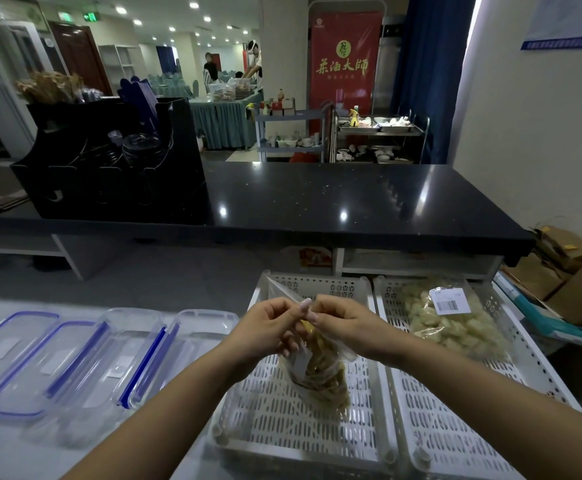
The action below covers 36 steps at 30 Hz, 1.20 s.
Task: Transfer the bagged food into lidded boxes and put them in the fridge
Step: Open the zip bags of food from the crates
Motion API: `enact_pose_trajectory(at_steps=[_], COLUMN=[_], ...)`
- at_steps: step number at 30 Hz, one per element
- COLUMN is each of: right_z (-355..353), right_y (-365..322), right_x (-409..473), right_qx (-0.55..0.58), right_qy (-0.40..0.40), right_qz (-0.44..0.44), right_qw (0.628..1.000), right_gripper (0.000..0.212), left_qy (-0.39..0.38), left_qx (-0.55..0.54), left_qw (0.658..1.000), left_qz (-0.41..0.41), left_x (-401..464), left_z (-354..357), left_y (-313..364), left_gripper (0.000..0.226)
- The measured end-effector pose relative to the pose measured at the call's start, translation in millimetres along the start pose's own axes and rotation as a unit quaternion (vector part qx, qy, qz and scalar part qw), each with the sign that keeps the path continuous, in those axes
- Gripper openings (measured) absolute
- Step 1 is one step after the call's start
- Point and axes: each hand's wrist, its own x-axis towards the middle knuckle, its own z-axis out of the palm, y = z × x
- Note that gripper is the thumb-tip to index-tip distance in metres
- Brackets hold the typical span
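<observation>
while both hands pinch the bag's top, left hand (pixel 268 332) and right hand (pixel 343 327) hold the bag (pixel 320 372) above the tray (pixel 282 420); boxes (pixel 85 362) at nine o'clock, second bag (pixel 455 320) at two.

Restaurant hall, dish trolleys (pixel 379 133), clothed tables (pixel 223 119)

My white counter (pixel 2 455) carries clear lidded boxes (pixel 74 362) (blue-trimmed) at left — two white perforated trays (pixel 383 386) at right.
</observation>
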Motion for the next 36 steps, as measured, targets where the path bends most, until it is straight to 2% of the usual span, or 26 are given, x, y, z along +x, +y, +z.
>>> enact_pose_trajectory(at_steps=[8,16,20,24,25,27,29,32,36], right_z=[1.5,0.8,-2.6,-4.4,-4.2,-4.1,-4.5,-6.1,-5.2], right_y=[0.8,0.2,0.9,3.9,4.2,3.4,1.2,-1.6,-3.6], right_x=[-0.3,-2.1,-1.5,-1.7,-1.7,-1.4,-1.6,-5.2,-11.8], right_qx=[0.039,0.025,0.03,0.04,0.037,0.001,-0.069,-0.189,-0.293], right_qy=[-0.01,-0.015,-0.016,-0.016,-0.017,-0.014,-0.01,-0.017,-0.04], right_qz=[0.006,-0.003,0.006,0.021,0.021,0.015,-0.002,-0.028,-0.05], right_qw=[0.999,1.0,0.999,0.999,0.999,1.0,0.998,0.981,0.954], right_gripper=[0.019,0.018,0.022,0.024,0.024,0.025,0.025,0.023,0.019], left_qy=[-0.015,-0.069,-0.069,-0.042,-0.026,0.013,0.032,0.024,0.011], left_qx=[0.045,0.124,0.096,0.031,0.013,-0.017,-0.02,0.013,0.064], left_qw=[0.999,0.99,0.993,0.998,0.999,0.999,0.998,0.995,0.989], left_qz=[0.014,-0.027,-0.03,-0.033,-0.032,-0.037,-0.051,-0.092,-0.134], left_x=[0.0,2.4,1.2,-4.3,-5.2,-5.5,-6.3,-8.4,-7.2], left_z=[-5.4,-16.4,-15.1,-4.3,-0.4,5.6,7.8,4.5,-5.4], left_y=[-1.1,19.2,16.3,9.5,7.4,3.4,3.2,5.5,9.3], left_gripper=[0.029,0.02,0.016,0.035,0.032,0.021,0.023,0.025,0.027])
